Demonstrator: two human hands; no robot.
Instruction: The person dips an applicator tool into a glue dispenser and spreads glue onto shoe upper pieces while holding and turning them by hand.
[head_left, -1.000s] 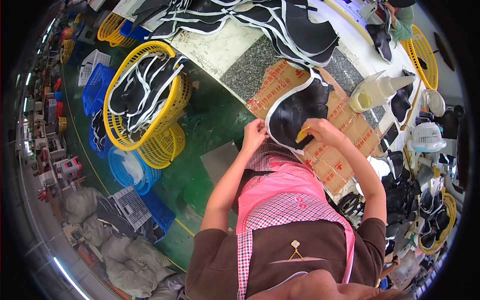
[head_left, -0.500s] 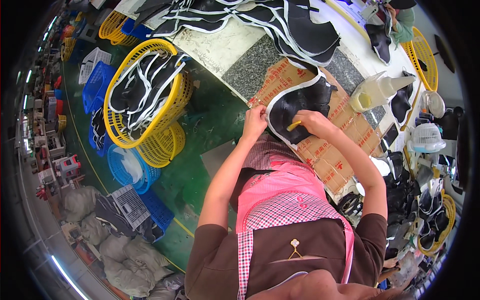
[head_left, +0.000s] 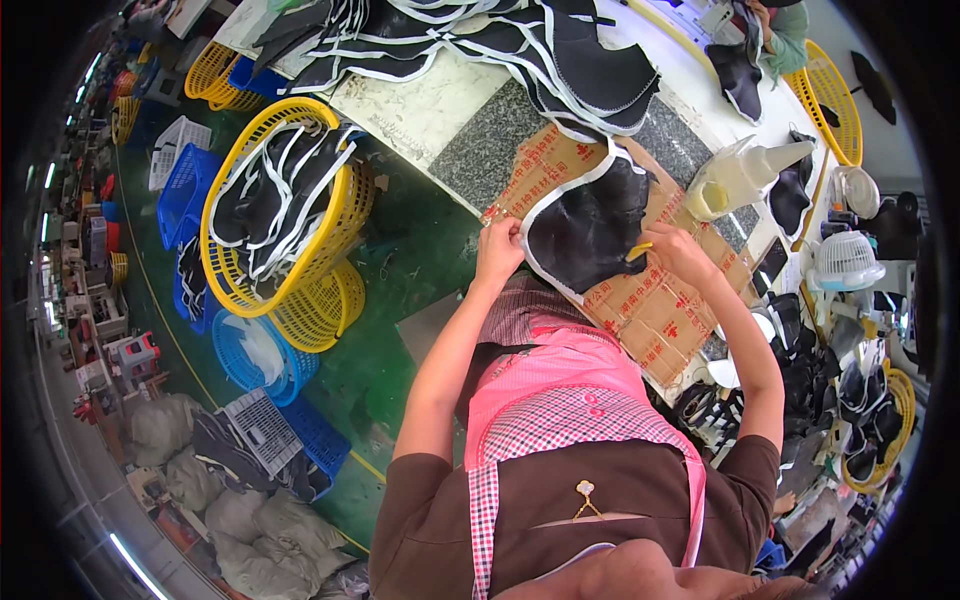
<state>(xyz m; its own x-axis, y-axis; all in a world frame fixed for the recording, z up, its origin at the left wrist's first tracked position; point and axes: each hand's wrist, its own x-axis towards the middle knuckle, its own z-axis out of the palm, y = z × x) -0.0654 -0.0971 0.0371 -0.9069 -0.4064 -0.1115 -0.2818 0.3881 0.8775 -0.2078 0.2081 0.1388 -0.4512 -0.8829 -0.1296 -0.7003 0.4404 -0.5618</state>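
A black shoe-upper piece [head_left: 585,225] with a white edge lies on a brown cardboard sheet [head_left: 665,325] at the table's near side. Its dark face looks glossy. Pinched at its left edge are the fingertips of my left hand [head_left: 499,250]. Over at the piece's right edge, my right hand [head_left: 682,252] is closed around a small yellow brush [head_left: 638,251], whose tip points left at the black surface. A translucent squeeze bottle [head_left: 735,182] with yellowish liquid inside leans just beyond the right hand.
More black white-edged pieces [head_left: 595,75] are heaped along the table's far side. On the left stands a yellow basket [head_left: 350,220] filled with similar pieces, beside a blue basket [head_left: 300,370]. A white fan [head_left: 845,262] is at the right; another person's arm [head_left: 788,40] shows far right.
My right hand and the brush have moved right, from the middle of the black piece to its right edge. The left hand keeps to the left edge. The whole view has shifted slightly.
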